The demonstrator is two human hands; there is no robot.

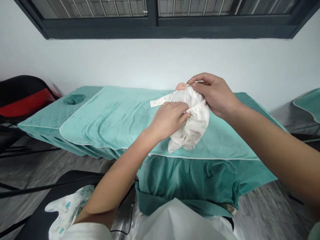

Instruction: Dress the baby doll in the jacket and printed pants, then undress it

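Observation:
A baby doll (181,86) in a white printed garment (192,128) lies on a teal towel (112,116) spread over a massage bed. Only a bit of the doll's head shows past my fingers. My left hand (168,118) pinches a fold of the garment at its middle. My right hand (213,95) is closed on the cloth near the doll's neck. A white printed strap (161,99) sticks out to the left from under the garment.
The bed has a face hole (74,99) at its left end and a teal skirt (190,183) hanging in front. A black and red chair (22,96) stands at left. Another printed cloth (67,208) lies on a black seat near my left elbow. A second bed (307,103) sits right.

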